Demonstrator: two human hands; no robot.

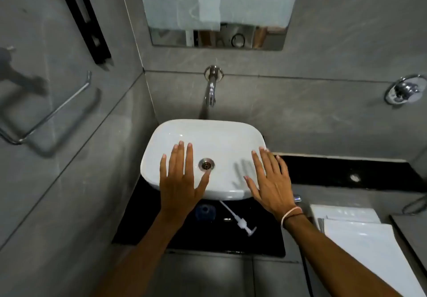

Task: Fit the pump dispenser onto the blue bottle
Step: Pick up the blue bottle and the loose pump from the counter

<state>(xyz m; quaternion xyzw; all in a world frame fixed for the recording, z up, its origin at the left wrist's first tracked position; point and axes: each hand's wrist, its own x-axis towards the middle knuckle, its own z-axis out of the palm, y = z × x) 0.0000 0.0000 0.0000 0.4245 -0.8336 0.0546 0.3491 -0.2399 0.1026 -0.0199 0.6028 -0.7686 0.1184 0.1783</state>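
The blue bottle [205, 212] stands upright on the black counter just in front of the basin, seen from above with its mouth uncovered. The white pump dispenser [238, 218] lies flat on the counter to the bottle's right, its thin tube pointing up-left and its head toward me. My left hand [181, 181] hovers flat with spread fingers over the basin's left half, above and left of the bottle. My right hand [270, 181] is spread flat over the basin's right rim. Neither hand holds anything.
A white basin [161, 139] sits on the black counter [265, 241] below a wall spout [210, 88]. A towel bar [53, 114] hangs on the left wall. White folded items [360, 234] lie at the right, and a chrome valve [404, 89] is on the wall.
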